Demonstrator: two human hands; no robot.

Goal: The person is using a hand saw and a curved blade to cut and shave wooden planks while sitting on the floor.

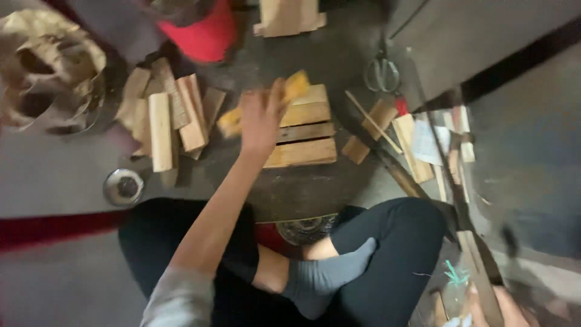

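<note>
A yellow sponge-like block (260, 106), blurred, sits in my left hand (260, 118) at about twelve o'clock from my lap, just above centre of the view. The fingers are curled round its middle, so the block sticks out past the hand at both ends: one end towards ten o'clock, the other towards two o'clock. I cannot tell its exact material through the blur. The hand holds it right over a small slatted wooden pallet (302, 130) that lies flat on the dark floor (302, 188); whether the block touches the slats I cannot say.

At nine o'clock from the pallet lies a loose pile of short wooden pieces (169, 118), some stacked across each other. Beyond it, at ten o'clock, is a crumpled heap of brown paper (48, 66), and at eleven o'clock a red round tub (203, 33). A small round metal lid (124, 186) rests at eight o'clock, near my knee. At one o'clock a pair of scissors (382, 74) lies on the floor, and at three o'clock more wooden strips (393, 130) lie scattered with a sheet of paper (430, 142).

My right hand (493, 306) is at the frame's lower right corner, at five o'clock, mostly cut off; it seems closed about a long wooden stick (475, 242), though the grip itself is hard to see. My legs are crossed, with a grey sock (327, 278) at six o'clock.
</note>
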